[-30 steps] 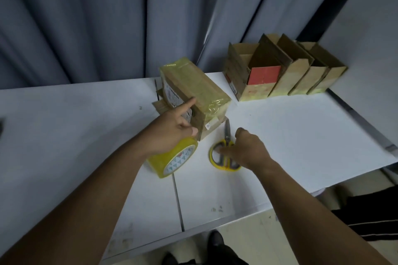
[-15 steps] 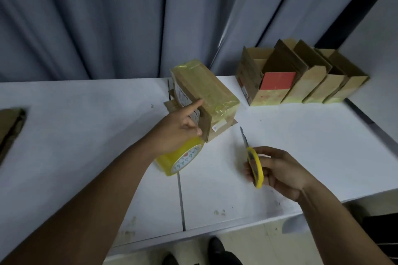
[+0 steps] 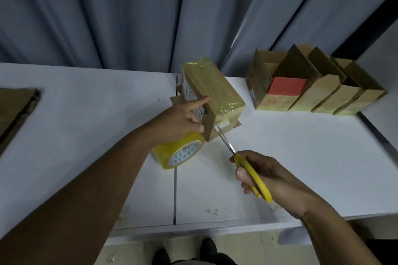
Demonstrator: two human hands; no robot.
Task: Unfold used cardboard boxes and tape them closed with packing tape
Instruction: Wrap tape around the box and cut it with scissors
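The cardboard box (image 3: 212, 86) is standing near the middle of the white table (image 3: 86, 135), towards the far edge. Glossy yellowish tape is already covering its top and near end.

It is looking light and hollow. Its walls are likely giving under a hard squeeze and the taped faces are probably slippery, so the bare cardboard side and the corners are offering the better hold.

The left hand (image 3: 178, 122) is bracing it there. Its index finger is stretching out against the labelled side while the other fingers are curling over the packing tape roll (image 3: 181, 154), which is lying right against the box's near corner. The roll is looking stiff and easy to hold by its rim.

The right hand (image 3: 267, 175) is clutching the yellow handles of the scissors (image 3: 252, 170) and pointing the blades at the box's near lower corner, where tape seems to be running from roll to box. That strip is thin and sticky, so keeping it taut is probably mattering for a clean cut.
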